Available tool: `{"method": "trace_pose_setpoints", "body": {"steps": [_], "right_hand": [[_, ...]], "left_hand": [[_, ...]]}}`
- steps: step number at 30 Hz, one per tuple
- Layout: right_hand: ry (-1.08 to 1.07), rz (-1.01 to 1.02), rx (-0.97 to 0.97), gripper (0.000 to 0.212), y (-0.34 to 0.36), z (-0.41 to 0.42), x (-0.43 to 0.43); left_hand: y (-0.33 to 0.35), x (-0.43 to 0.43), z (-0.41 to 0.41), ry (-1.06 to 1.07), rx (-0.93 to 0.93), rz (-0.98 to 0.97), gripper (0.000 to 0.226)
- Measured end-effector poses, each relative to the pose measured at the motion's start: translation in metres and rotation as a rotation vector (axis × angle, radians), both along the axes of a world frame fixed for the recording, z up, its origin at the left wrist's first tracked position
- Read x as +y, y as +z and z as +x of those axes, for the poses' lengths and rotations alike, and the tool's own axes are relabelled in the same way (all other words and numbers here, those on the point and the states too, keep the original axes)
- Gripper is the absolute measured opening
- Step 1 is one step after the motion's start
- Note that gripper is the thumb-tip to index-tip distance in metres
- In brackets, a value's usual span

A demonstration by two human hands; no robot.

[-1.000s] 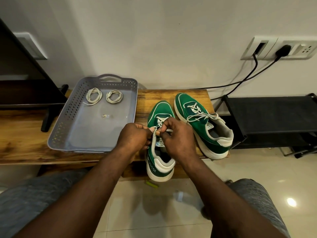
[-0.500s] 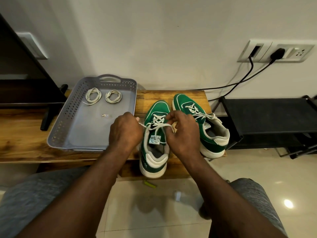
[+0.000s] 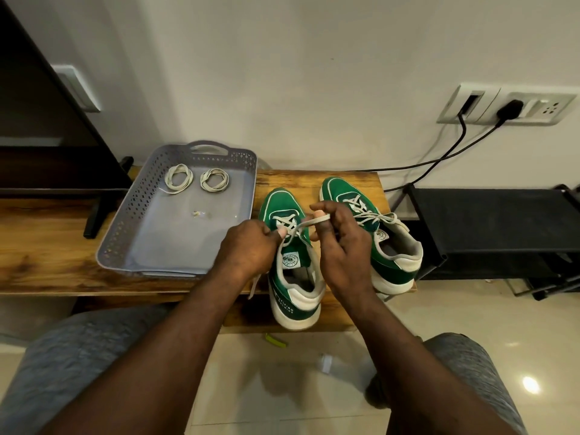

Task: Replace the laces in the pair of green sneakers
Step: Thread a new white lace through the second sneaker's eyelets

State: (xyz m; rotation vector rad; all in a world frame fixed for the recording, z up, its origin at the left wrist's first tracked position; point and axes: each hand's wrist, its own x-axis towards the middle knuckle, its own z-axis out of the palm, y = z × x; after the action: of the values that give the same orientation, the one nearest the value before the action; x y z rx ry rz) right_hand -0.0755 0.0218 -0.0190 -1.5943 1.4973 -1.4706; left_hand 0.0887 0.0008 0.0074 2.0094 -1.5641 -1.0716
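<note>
table [image 3: 37,246] setup: grey tray [image 3: 120,227] on left, coiled spare laces [image 3: 178,183] at tray's far end. just right of tray, left hand [image 3: 248,251], fingers curled, pinching white lace [image 3: 317,220] over first green sneaker [image 3: 277,202]. further right of tray, right hand [image 3: 343,249] pinching same lace, pulled taut. second green sneaker [image 3: 337,191] farthest from tray, laced up.

A single head-worn view looks forward and steeply down over the person's knees [image 3: 78,356] onto the worktop [image 3: 37,252], close in, facing the wall [image 3: 282,73] along its far edge; both forearms [image 3: 163,350] enter from below.
</note>
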Motion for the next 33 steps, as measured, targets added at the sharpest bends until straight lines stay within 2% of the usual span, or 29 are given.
{"method": "trace_pose_setpoints", "body": {"steps": [1,4,6,12,14,17,18,21,23,25,28,33], "right_hand": [[-0.006,0.023,0.023,0.027,-0.002,0.0,-0.001],[-0.003,0.172,0.204,0.068,-0.011,0.001,-0.005],[0.029,0.276,0.292,0.083,-0.016,0.001,-0.007],[-0.063,0.358,0.4,0.072,-0.019,0.0,-0.012],[-0.072,0.352,0.416,0.068,-0.018,-0.001,-0.012],[-0.094,0.341,0.412,0.062,-0.018,-0.004,-0.011],[-0.101,0.351,0.405,0.061,-0.018,-0.004,-0.011],[-0.096,0.387,0.379,0.058,-0.017,-0.005,-0.011],[-0.096,0.398,0.374,0.058,-0.016,-0.005,-0.012],[-0.095,0.395,0.377,0.058,-0.016,-0.004,-0.011],[-0.09,0.382,0.384,0.056,-0.016,-0.001,-0.01],[-0.107,0.389,0.393,0.054,-0.015,-0.001,-0.009]], "left_hand": [[0.0,0.0,0.0,0.013,0.012,0.009,0.028],[0.001,0.001,-0.003,0.087,0.094,0.009,0.021],[0.003,0.0,-0.003,0.14,0.174,0.014,0.02],[0.002,0.0,0.001,0.148,0.132,-0.101,0.013],[0.005,-0.004,0.014,0.249,0.091,-0.243,0.018],[0.021,-0.014,0.047,0.454,0.136,-0.452,0.016],[0.026,-0.014,0.055,0.451,0.052,-0.457,0.014],[0.031,-0.003,0.064,0.225,-0.361,-0.256,0.009],[0.026,0.007,0.053,0.038,-0.502,-0.173,0.022],[0.02,0.014,0.036,-0.104,-0.502,-0.243,0.03],[0.013,0.015,0.013,-0.231,-0.408,-0.33,0.022],[0.0,0.009,-0.005,-0.224,-0.29,-0.266,0.013]]}}
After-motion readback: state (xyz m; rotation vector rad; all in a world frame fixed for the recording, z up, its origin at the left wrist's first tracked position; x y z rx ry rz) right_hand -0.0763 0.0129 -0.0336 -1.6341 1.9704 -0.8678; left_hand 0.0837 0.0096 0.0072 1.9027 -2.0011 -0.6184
